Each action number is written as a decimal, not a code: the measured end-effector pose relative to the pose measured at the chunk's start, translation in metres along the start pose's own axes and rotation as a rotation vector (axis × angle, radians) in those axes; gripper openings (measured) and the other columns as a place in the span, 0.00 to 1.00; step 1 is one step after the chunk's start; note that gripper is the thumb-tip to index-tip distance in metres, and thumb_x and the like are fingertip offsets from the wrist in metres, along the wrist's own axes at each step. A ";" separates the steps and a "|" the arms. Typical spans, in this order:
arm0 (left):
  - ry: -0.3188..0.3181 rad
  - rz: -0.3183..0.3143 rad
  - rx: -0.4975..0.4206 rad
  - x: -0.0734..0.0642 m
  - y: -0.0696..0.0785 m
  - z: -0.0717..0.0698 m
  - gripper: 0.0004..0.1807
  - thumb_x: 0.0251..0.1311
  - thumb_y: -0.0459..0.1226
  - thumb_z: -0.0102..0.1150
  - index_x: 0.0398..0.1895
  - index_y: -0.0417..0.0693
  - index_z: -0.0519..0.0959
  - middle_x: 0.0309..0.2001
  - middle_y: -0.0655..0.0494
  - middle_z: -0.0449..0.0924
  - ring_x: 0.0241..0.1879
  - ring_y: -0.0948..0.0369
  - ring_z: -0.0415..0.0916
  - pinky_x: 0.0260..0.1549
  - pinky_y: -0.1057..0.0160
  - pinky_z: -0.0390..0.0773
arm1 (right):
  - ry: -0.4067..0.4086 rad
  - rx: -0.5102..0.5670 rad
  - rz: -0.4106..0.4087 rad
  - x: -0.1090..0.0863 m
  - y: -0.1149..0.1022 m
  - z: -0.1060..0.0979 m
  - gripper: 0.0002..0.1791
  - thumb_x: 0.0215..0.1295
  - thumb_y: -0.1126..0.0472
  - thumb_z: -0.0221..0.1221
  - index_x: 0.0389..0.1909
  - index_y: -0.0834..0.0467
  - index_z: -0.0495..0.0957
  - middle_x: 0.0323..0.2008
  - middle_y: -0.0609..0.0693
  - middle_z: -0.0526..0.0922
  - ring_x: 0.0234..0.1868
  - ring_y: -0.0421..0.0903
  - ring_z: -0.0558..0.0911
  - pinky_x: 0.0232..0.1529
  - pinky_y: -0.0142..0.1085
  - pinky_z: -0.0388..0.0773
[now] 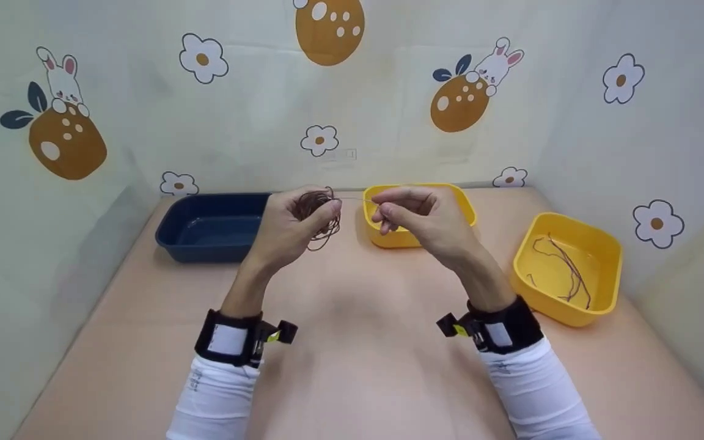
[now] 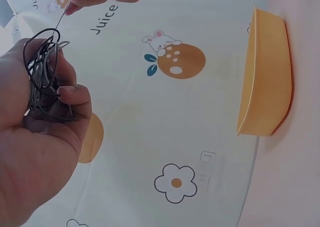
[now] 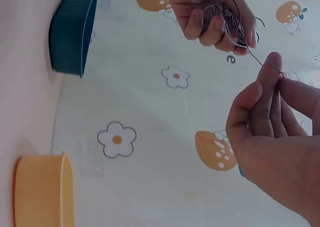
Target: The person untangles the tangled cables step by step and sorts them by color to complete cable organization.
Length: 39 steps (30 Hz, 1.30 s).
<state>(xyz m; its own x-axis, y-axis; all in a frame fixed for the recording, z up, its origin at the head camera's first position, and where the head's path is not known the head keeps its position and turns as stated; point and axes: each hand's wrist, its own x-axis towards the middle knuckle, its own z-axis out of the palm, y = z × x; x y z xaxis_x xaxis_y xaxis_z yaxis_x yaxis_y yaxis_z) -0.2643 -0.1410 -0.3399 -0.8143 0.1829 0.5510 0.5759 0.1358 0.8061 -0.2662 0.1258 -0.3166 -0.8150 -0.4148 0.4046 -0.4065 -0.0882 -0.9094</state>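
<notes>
My left hand grips a tangled bundle of thin dark brown cord, with a few loops hanging below the fingers in the head view. Between thumb and fingertips, my right hand pinches a single strand that runs taut from the bundle. The left wrist view shows the coiled cord lying in the palm under curled fingers. In the right wrist view the strand crosses the short gap between the hands. Both hands are raised above the table.
A dark blue bin stands at the back left. Behind my right hand is a yellow bin. Another yellow bin at the right holds several loose cord pieces. A patterned cloth wall rises behind the table.
</notes>
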 end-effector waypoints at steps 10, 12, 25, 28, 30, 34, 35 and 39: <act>-0.118 0.000 0.050 -0.002 0.001 -0.004 0.06 0.76 0.34 0.71 0.49 0.40 0.91 0.37 0.55 0.89 0.34 0.63 0.83 0.36 0.70 0.84 | 0.017 -0.613 -0.142 -0.002 0.000 0.007 0.07 0.80 0.60 0.70 0.50 0.57 0.94 0.34 0.52 0.91 0.31 0.45 0.81 0.32 0.27 0.77; -0.138 -0.006 0.055 -0.003 0.001 -0.006 0.07 0.75 0.34 0.73 0.50 0.41 0.91 0.38 0.54 0.90 0.35 0.63 0.84 0.37 0.70 0.85 | 0.012 -0.616 -0.153 -0.001 0.001 0.007 0.07 0.80 0.60 0.69 0.49 0.58 0.94 0.32 0.53 0.90 0.29 0.45 0.81 0.30 0.27 0.77; -0.248 -0.082 0.118 -0.005 0.005 -0.011 0.18 0.72 0.38 0.77 0.62 0.45 0.91 0.51 0.48 0.95 0.41 0.62 0.88 0.42 0.70 0.87 | 0.155 -0.520 -0.187 0.001 -0.002 -0.012 0.05 0.77 0.66 0.69 0.40 0.60 0.94 0.27 0.52 0.86 0.25 0.42 0.78 0.27 0.28 0.75; -0.261 -0.091 0.118 -0.005 0.005 -0.012 0.18 0.72 0.37 0.77 0.62 0.44 0.91 0.52 0.46 0.95 0.43 0.61 0.89 0.43 0.70 0.87 | 0.179 -0.509 -0.190 0.001 -0.002 -0.016 0.05 0.76 0.67 0.70 0.39 0.61 0.93 0.29 0.51 0.87 0.27 0.42 0.77 0.30 0.28 0.75; -0.267 -0.102 0.120 -0.005 0.005 -0.013 0.17 0.72 0.37 0.77 0.61 0.43 0.91 0.53 0.45 0.95 0.44 0.61 0.90 0.44 0.70 0.88 | 0.199 -0.509 -0.186 0.001 -0.002 -0.018 0.04 0.75 0.68 0.70 0.39 0.62 0.93 0.30 0.51 0.88 0.29 0.42 0.77 0.32 0.29 0.75; -0.280 -0.135 0.126 -0.006 0.006 -0.014 0.16 0.72 0.37 0.77 0.59 0.42 0.91 0.50 0.47 0.95 0.44 0.62 0.89 0.45 0.70 0.89 | 0.234 -0.518 -0.179 0.001 -0.002 -0.024 0.04 0.75 0.67 0.70 0.40 0.64 0.93 0.31 0.51 0.87 0.30 0.44 0.77 0.33 0.29 0.75; -0.284 -0.141 0.129 -0.006 0.007 -0.015 0.15 0.72 0.37 0.77 0.58 0.42 0.91 0.49 0.48 0.95 0.43 0.62 0.89 0.44 0.70 0.89 | 0.247 -0.517 -0.178 0.000 -0.002 -0.026 0.05 0.75 0.67 0.70 0.40 0.64 0.93 0.31 0.51 0.86 0.30 0.44 0.77 0.34 0.29 0.75; -0.312 -0.151 0.131 -0.005 0.006 -0.016 0.12 0.72 0.37 0.77 0.54 0.43 0.92 0.44 0.50 0.94 0.39 0.59 0.87 0.41 0.68 0.89 | 0.302 -0.502 -0.169 0.000 -0.003 -0.033 0.04 0.75 0.68 0.69 0.40 0.63 0.93 0.31 0.49 0.86 0.30 0.44 0.76 0.34 0.30 0.75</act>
<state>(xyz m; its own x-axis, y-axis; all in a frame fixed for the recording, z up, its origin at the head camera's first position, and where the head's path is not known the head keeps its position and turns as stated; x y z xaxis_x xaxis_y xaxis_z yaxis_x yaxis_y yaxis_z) -0.2580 -0.1565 -0.3343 -0.8409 0.4367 0.3196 0.4722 0.3035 0.8276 -0.2784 0.1556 -0.3112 -0.7735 -0.1506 0.6157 -0.6256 0.3376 -0.7034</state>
